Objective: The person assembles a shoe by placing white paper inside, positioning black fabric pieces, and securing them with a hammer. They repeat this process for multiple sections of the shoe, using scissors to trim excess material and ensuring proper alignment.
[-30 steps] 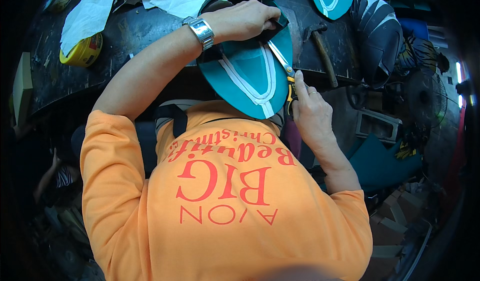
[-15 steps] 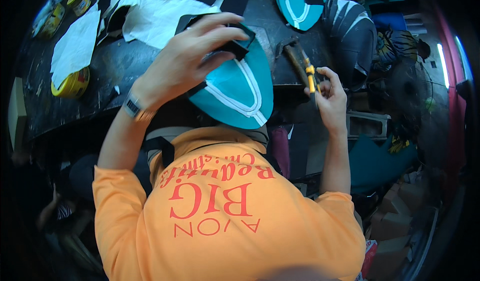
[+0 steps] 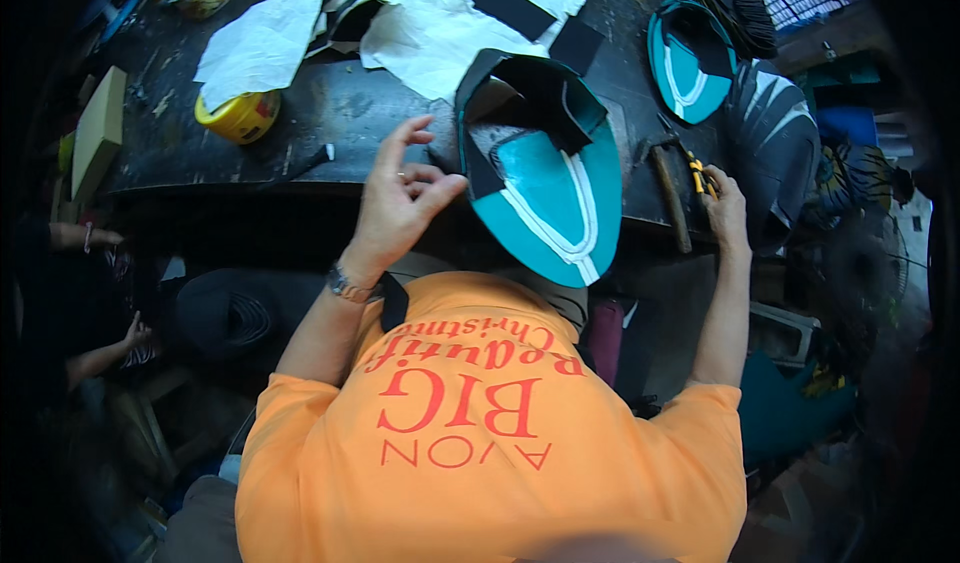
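Note:
A teal shoe upper [image 3: 540, 185] with white trim and a black lining lies at the table's front edge, its rounded end overhanging toward me. My left hand [image 3: 405, 198] is beside its left edge, fingers apart and holding nothing. The thumb tip is close to the black flap [image 3: 485, 175]; contact cannot be told. My right hand [image 3: 730, 213] has its fingers closed on yellow-handled pliers [image 3: 697, 175] at the table's right front. Just left of the pliers is a hammer [image 3: 670, 198] with a wooden handle, partly over the edge.
Another teal upper [image 3: 690, 93] lies farther back right, beside a black and grey padded item [image 3: 775, 133]. White sheets [image 3: 415, 33] and black pieces [image 3: 510, 8] cover the table's back. A yellow tub [image 3: 238, 118] stands left. Another person's hand [image 3: 138, 331] shows at far left.
My left hand has come off the upper to its left side. My right hand has lowered the pliers from the air to the table beside the hammer. The view has shifted.

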`<state>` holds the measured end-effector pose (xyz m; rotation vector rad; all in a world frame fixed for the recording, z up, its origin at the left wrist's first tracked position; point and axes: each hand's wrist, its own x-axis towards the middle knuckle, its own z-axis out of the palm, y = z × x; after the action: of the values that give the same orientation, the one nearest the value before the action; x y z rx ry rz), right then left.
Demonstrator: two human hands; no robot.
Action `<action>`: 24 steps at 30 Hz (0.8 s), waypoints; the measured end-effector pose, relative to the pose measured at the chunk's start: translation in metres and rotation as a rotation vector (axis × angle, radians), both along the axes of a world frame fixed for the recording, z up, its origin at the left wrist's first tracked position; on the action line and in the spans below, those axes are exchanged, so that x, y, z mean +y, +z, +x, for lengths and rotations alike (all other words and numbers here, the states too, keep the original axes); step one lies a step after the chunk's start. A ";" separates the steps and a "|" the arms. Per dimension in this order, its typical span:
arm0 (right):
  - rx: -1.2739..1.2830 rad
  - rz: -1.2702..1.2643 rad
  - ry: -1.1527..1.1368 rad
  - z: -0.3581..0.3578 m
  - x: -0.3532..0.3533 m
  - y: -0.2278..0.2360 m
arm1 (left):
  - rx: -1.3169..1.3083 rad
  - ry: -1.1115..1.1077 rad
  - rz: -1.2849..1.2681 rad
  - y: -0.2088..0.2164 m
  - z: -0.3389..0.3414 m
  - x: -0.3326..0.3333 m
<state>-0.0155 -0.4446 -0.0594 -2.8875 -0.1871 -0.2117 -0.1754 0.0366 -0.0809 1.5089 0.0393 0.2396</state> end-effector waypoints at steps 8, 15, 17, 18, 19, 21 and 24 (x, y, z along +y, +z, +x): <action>0.042 -0.071 -0.003 0.013 0.046 0.036 | -0.026 -0.127 0.058 0.013 0.023 -0.023; 0.275 0.879 0.326 0.069 0.172 0.054 | -0.022 -0.251 0.107 0.010 0.048 -0.023; 0.327 0.929 0.383 0.091 0.205 0.050 | -0.041 -0.249 0.115 0.010 0.051 -0.017; 0.333 0.892 0.327 0.103 0.216 0.048 | -0.064 -0.248 0.118 0.010 0.052 -0.012; 0.334 0.863 0.307 0.115 0.227 0.042 | -0.092 -0.198 0.194 0.010 0.054 -0.004; 0.251 0.677 0.239 0.142 0.245 0.028 | -0.176 -0.097 0.337 0.009 0.064 0.016; 0.136 0.379 0.117 0.179 0.252 0.008 | -0.269 0.144 0.664 0.002 0.079 0.046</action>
<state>0.1631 -0.1929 -0.0516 -2.4939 -0.2599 -0.0247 -0.0969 0.0823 -0.0792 2.1214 -0.1623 0.6135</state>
